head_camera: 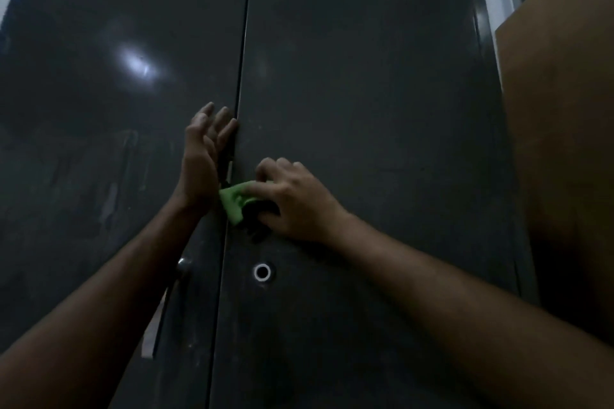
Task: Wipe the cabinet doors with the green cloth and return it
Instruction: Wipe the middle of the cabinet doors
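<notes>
Green cloth bunched against the right door, just beside the centre seam, right hand closed around it. Left hand open, fingers spread flat on the left door at the seam. Lock ring below the cloth.

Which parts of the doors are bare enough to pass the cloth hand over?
Free: the right door above the right hand, and below the round lock. Crowded: the centre seam, where the left hand and green cloth meet.
</notes>
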A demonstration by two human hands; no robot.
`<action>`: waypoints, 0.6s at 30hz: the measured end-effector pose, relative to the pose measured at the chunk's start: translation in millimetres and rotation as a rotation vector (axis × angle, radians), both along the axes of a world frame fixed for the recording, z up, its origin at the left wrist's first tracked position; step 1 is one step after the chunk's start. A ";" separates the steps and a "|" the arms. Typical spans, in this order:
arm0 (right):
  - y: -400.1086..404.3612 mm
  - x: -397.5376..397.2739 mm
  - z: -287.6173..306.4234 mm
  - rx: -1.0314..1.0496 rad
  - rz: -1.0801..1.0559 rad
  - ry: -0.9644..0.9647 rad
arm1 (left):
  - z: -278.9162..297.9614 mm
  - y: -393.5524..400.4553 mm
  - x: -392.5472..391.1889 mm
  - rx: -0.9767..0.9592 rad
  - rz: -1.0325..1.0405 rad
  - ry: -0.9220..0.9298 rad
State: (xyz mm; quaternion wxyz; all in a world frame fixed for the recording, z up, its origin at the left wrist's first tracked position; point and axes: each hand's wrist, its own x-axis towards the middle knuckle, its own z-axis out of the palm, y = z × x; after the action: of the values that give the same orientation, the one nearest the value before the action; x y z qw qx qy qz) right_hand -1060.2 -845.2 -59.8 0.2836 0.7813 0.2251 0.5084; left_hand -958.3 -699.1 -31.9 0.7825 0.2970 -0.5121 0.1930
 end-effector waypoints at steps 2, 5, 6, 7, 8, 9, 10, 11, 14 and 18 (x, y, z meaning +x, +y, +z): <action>-8.8 -5.9 31.4 -0.007 -0.056 -0.049 | 2.6 7.0 -0.3 0.019 -0.044 0.019; 4.5 4.9 78.9 0.335 -0.036 -0.288 | -0.6 5.9 -2.7 0.073 -0.001 -0.029; 14.8 14.1 80.6 0.412 -0.031 -0.336 | -0.9 4.3 -1.8 0.063 0.001 -0.044; 24.4 21.8 75.1 0.424 -0.031 -0.340 | -0.3 3.4 0.6 0.044 -0.018 -0.043; 29.5 25.9 62.5 0.383 -0.007 -0.294 | 1.0 3.6 2.3 0.028 -0.044 -0.024; 28.6 24.5 46.7 0.301 0.022 -0.224 | 2.6 4.2 3.6 0.015 -0.058 0.002; 21.9 19.8 32.5 0.194 0.048 -0.142 | 3.9 4.9 4.6 0.008 -0.058 0.023; 13.3 12.4 23.3 0.086 0.041 -0.046 | 4.4 5.6 6.2 0.011 -0.049 0.031; -0.1 1.8 41.2 -0.093 -0.068 -0.003 | 2.8 7.5 13.2 0.039 -0.053 0.015; 23.4 20.7 55.6 0.362 -0.010 -0.260 | 1.1 13.1 17.4 0.095 -0.058 -0.077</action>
State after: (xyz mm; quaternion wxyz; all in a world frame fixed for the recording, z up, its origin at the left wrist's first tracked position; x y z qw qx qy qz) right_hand -1039.5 -821.8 -4.2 0.1681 0.7485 0.0878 0.6354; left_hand -941.0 -685.9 -30.8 0.7527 0.3111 -0.5586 0.1570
